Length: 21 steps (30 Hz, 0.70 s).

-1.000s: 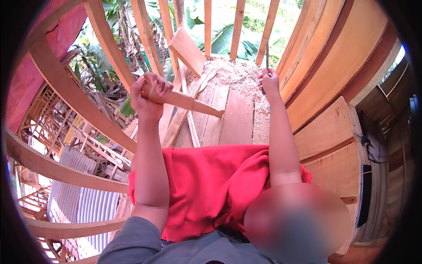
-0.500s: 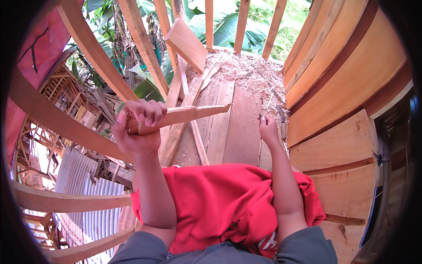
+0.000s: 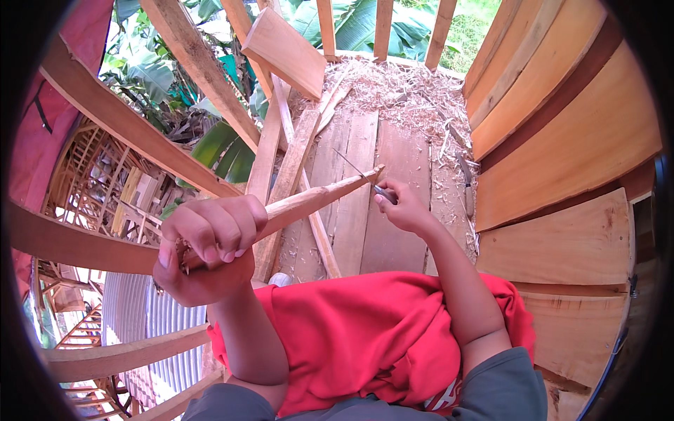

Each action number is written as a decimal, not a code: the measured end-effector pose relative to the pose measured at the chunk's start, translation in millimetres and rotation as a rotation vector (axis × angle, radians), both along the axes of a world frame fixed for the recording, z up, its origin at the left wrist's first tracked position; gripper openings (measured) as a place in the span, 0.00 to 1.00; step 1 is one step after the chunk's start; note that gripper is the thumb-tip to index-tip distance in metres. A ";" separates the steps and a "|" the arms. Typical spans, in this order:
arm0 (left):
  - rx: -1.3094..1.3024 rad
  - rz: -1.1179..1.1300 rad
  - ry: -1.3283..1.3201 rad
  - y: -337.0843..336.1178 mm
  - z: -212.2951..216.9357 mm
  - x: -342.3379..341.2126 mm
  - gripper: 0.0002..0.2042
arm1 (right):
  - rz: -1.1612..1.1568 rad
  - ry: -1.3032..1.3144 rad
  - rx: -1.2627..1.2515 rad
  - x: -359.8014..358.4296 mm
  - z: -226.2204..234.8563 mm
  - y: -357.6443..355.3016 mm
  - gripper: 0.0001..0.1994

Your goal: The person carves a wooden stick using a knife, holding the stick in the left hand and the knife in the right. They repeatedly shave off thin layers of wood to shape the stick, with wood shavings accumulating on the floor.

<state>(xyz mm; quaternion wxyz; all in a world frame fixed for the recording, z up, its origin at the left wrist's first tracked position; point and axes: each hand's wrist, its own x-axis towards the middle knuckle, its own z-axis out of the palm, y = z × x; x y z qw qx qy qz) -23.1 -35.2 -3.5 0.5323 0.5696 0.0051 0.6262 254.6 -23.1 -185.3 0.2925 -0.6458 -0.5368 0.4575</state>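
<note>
My left hand (image 3: 213, 242) is wrapped round the thick end of a tapering piece of wood (image 3: 309, 201), which points forward and to the right. In my right hand (image 3: 406, 207) is a knife (image 3: 382, 192) with a dark handle and a thin blade. That blade crosses the wood close to its narrow tip and slants forward and left; whether it cuts in, I cannot tell. My palms hide part of the handle and the wood's gripped end. Red cloth (image 3: 351, 330) covers my lap.
Wood shavings (image 3: 400, 91) lie over the far plank floor (image 3: 393, 245). A second knife (image 3: 467, 191) rests by the right board wall (image 3: 562, 140). Loose timbers (image 3: 288, 175) and a wooden block (image 3: 284, 52) stand ahead on the left. Slats edge the left side.
The knife in my right hand has come up and left, from beside the wood to across its tip. My left hand has moved nearer and lower, so the wood slants more.
</note>
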 end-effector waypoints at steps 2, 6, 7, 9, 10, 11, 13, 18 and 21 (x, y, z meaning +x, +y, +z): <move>0.002 -0.027 0.003 0.0 2.6 2.4 0.18 | -0.036 -0.124 -0.153 -7.5 9.0 1.2 0.20; 0.071 0.012 0.075 -1.7 4.7 8.7 0.16 | -0.121 -0.352 -0.052 -42.6 46.2 1.2 0.31; 0.076 0.007 0.083 -1.6 4.6 8.9 0.16 | -0.109 -0.370 0.027 -47.8 51.7 -0.2 0.32; 0.085 -0.007 0.099 -1.7 5.4 10.7 0.16 | -0.188 -0.480 0.031 -38.2 27.2 10.7 0.30; 0.094 -0.014 0.101 -0.9 6.1 11.8 0.17 | -0.231 -0.531 0.032 -33.3 17.2 15.4 0.29; 0.103 -0.023 0.104 0.6 6.7 13.6 0.17 | -0.223 -0.517 0.033 -26.9 8.7 17.1 0.29; 0.113 -0.023 0.102 2.1 5.1 12.6 0.17 | -0.199 -0.495 0.052 -21.6 13.7 22.2 0.28; 0.107 -0.023 0.115 1.4 3.4 4.8 0.17 | -0.129 -0.557 0.184 -40.8 33.3 13.2 0.28; 0.111 -0.016 0.091 4.4 3.9 10.1 0.16 | -0.236 -0.558 0.207 -26.5 9.0 18.7 0.28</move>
